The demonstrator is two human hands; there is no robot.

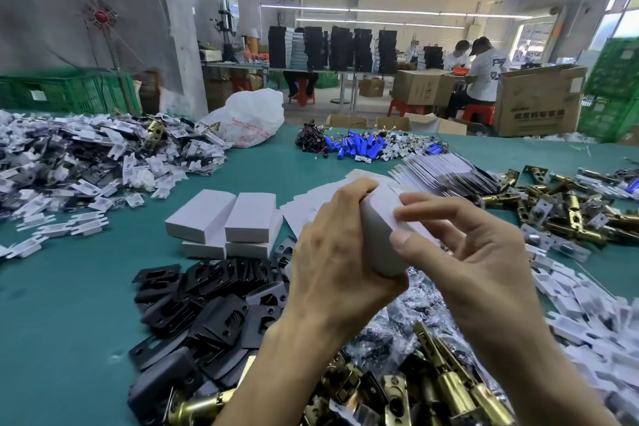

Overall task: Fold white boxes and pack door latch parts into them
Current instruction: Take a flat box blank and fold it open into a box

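1. Head view: a white box is held above the table's near middle, between both hands, tilted with one end toward the camera.
2. The box is gripped by the left hand, whose fingers are curled over its far edge. Its near end is pinched by the right hand, with the thumb pressed on the face and the fingers laid on top.
3. The table is covered with a teal mat, smooth and matte.
4. Four closed white boxes are stacked two on two just left of the hands, and flat box blanks are spread beyond them.
5. Black stamped plates, rounded at the corners, are heaped under the left wrist. Brass latch bolts and clear bagged parts are piled under the right forearm, partly hidden by it.
6. More brass latches are scattered at the right, with white plastic inserts strewn in front of them.
7. A large heap of white inserts is seen at the left, a fanned stack of printed cards behind the hands, and blue cylindrical cells with wires farther back beside a white plastic bag.
8. A workshop is shown behind: green crates, a cardboard carton, stacked dark boxes on a far table, and seated workers under strip lights.
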